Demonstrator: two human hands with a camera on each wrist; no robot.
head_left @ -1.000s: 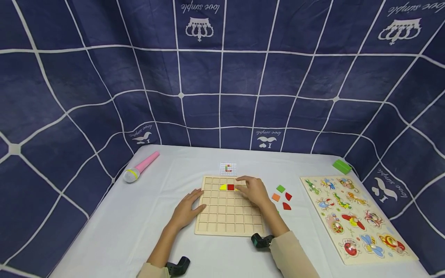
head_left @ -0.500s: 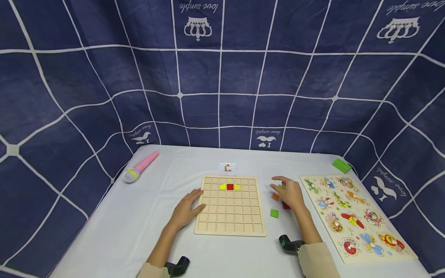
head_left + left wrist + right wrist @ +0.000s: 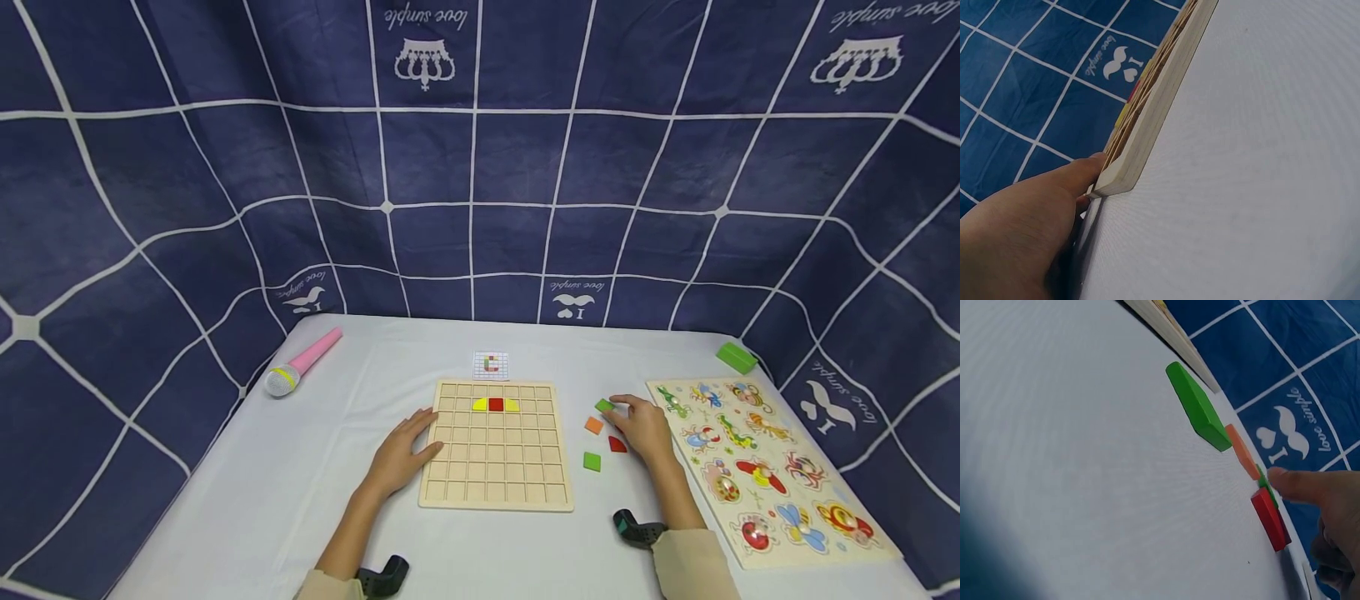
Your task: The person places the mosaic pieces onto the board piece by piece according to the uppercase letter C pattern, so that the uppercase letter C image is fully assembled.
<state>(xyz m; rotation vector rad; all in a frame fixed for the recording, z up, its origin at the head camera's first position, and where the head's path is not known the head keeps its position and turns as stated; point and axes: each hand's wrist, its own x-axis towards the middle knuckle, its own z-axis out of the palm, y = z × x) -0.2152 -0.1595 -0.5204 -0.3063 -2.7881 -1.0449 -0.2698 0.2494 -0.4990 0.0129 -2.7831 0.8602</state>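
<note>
My left hand [image 3: 399, 457] rests against the left edge of a wooden grid board [image 3: 495, 467], its thumb and fingertips at the rim. Near the board's top, a red square tile [image 3: 496, 404] sits between a yellow quarter-round tile [image 3: 480, 405] and another yellow one [image 3: 512, 405]. To the right of the board, my right hand [image 3: 643, 428] has thumb and index finger at the sides of a green square tile [image 3: 604, 406]; whether they grip it is unclear. A second red piece [image 3: 1285, 525] shows beyond the nearer red piece [image 3: 1265, 515] in the right wrist view.
An orange tile [image 3: 593, 425], a red quarter-round tile [image 3: 617, 445] and another green tile [image 3: 592, 462] lie beside the board. A pattern card [image 3: 491, 365] is behind it. An animal puzzle board [image 3: 772, 467] and green block [image 3: 737, 358] stand right; a pink microphone [image 3: 303, 362] lies left.
My right hand has left the yellow tile at the board's top right and moved right to the loose tiles, now at the far green one. My left hand has stayed put.
</note>
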